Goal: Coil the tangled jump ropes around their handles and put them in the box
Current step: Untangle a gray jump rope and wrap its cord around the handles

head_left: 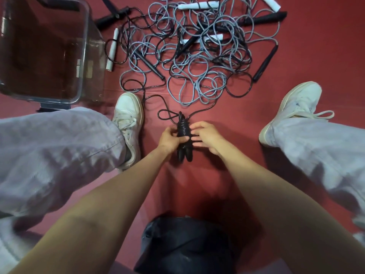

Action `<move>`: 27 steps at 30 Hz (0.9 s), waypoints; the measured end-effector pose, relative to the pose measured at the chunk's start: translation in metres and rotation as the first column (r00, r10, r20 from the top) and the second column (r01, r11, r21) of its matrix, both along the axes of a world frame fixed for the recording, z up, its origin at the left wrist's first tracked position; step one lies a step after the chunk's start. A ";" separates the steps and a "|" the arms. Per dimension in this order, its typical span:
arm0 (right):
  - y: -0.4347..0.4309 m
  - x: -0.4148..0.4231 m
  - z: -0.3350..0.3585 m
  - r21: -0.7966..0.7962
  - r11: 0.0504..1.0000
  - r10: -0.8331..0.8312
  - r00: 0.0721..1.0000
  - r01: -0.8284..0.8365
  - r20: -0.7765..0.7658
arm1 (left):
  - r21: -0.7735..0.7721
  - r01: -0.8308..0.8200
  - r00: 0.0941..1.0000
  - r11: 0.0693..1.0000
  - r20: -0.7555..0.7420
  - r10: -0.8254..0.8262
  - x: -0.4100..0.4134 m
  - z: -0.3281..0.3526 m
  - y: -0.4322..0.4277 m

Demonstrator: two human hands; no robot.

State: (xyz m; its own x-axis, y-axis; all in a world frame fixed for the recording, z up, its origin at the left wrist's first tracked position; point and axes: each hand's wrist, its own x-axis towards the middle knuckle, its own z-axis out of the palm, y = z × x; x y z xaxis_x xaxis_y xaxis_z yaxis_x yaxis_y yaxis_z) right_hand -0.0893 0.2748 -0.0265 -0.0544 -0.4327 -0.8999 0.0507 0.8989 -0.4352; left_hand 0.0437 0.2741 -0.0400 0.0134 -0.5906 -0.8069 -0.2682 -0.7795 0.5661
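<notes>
Clear, rigid, round-cornered plastic box [85, 56]: standing upper left on the smooth red floor [296, 56].
Left hand [168, 138]: we are gripping the paired black handles [180, 155], fingers curled round them.
Glossy black cord [182, 129]: ridged coils are wrapping the handles' upper half, between both hands, well apart from the box.
Tangle [197, 62] of grey and black looping ropes: lying beyond.
Right hand [207, 135]: fingers spread, blurred, tips touching the coils; we cannot tell whether they are pinching.

A clear box [85, 46] stands upright. Right of it, grey and black ropes [197, 62] lie tangled. Nearer than the box, a black rope [183, 129] is partly coiled around its paired handles [184, 155].
</notes>
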 end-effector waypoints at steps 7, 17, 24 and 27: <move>-0.042 -0.026 -0.020 -0.247 0.568 0.432 0.540 -0.785 -0.722 | -0.033 0.020 0.994 0.999 -0.111 -0.024 0.002 -0.003 -0.005; -0.082 -0.040 -0.005 -0.470 0.801 0.032 0.811 -0.371 -0.585 | -0.094 0.144 0.989 0.985 0.045 -0.140 0.003 0.001 -0.010; -0.076 -0.059 0.036 -0.500 0.729 0.164 0.829 -0.467 -0.535 | -0.410 0.049 0.928 0.911 0.356 0.110 -0.016 0.029 -0.026; -0.073 -0.058 0.058 -0.609 0.705 0.122 0.908 -0.363 -0.400 | -0.625 0.324 0.909 0.710 0.414 -0.051 -0.011 0.045 -0.043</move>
State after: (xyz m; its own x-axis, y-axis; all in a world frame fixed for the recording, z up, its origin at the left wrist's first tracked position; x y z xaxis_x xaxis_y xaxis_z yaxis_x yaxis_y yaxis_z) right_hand -0.1475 0.2020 0.0315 -0.0796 -0.9404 -0.3307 -0.3708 0.3359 -0.8658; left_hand 0.0326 0.2311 0.0050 0.0324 -0.9867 -0.1593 -0.6450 -0.1424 0.7508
